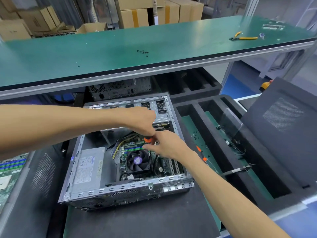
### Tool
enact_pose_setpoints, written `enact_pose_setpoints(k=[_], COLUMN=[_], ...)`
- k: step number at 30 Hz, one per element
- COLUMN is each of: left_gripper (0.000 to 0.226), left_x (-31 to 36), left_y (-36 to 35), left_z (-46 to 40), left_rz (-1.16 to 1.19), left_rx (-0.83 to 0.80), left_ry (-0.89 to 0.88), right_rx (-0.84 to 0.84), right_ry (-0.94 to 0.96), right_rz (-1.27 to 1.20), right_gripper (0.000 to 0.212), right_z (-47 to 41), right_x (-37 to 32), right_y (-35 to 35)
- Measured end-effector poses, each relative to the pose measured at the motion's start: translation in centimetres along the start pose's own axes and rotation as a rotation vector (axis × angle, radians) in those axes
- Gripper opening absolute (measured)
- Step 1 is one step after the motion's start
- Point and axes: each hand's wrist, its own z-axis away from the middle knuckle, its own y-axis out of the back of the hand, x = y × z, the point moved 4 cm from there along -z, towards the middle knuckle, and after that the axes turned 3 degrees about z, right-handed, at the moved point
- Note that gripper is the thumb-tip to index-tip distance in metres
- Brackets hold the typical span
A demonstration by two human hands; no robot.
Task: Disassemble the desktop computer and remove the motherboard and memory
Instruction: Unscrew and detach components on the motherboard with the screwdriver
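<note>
My left hand grips an orange-handled screwdriver upright over the green motherboard inside the open grey steel case, while my right hand, fingers loose, steadies its shaft.

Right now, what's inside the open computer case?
Inside the computer case: a grey power supply, motherboard with a black fan, memory slots and cables. The left hand and right hand, around an orange-handled screwdriver, cover the board beneath them.

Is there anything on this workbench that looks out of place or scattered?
Yes: small black screws lie loose on the green upper shelf, in no tray, and yellow-handled cutters lie at its far right.
</note>
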Motion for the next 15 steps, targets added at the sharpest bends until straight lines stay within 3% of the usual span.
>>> enact_pose_setpoints(k=[3, 5, 7, 10, 12, 15], left_gripper=[0.032, 0.036, 0.043, 0.034, 0.023, 0.025], left_x=[1.6, 2.4, 2.7, 2.8, 2.2, 0.9], left_y=[0.3, 0.4, 0.4, 0.4, 0.6, 0.8], left_z=[-0.6, 0.1, 0.9, 2.2, 2.6, 2.0], left_rz=[0.144, -0.043, -0.345, -0.767, -0.85, -0.766], left_rx=[-0.114, -0.133, -0.06, 0.09, 0.11, 0.067], left_ry=[0.094, 0.023, -0.137, -0.57, -0.761, -0.75], right_rx=[-0.027, -0.021, -0.017, -0.023, -0.009, -0.003], right_ry=[-0.05, -0.023, 0.001, -0.017, 0.001, 0.031], right_rz=[-0.001, 0.006, 0.027, 0.058, 0.075, 0.069], right_gripper=[0.038, 0.033, 0.029, 0.035, 0.037, 0.029], right_z=[0.3, 0.5, 0.5, 0.4, 0.3, 0.2], right_x=[0.0, -0.1, -0.1, 0.0, 0.1, 0.0], right_y=[-0.2, -0.1, 0.0, -0.1, -0.2, -0.2])
